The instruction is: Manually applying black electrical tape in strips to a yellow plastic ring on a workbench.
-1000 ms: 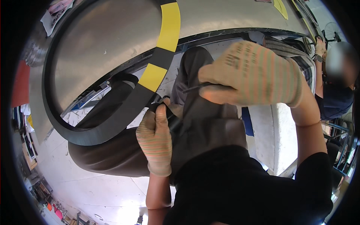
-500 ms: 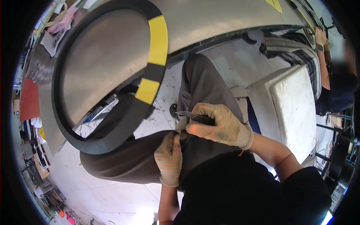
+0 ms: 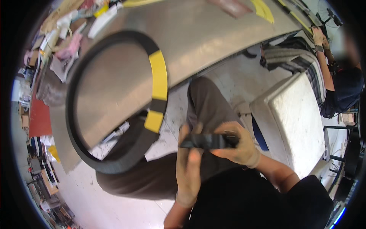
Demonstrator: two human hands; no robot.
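My gloved right hand is closed on a black utility knife, blurred by motion and lying crosswise in front of my lap. At its left end, my gloved left hand grips it between thumb and fingers. I cannot make out the blade in the smear. To the left, a large black ring with two yellow patches on its right side leans over the table edge and my leg; neither hand touches it.
A grey metal table spans the far side, with scraps and bags heaped at its left. To the right stands a white padded block, with striped cloth behind it. A co-worker's hand is at the far right.
My hands have come together on the knife; the left rose and moved right, the right went slightly lower and right. The ring and table appear lower in the view.
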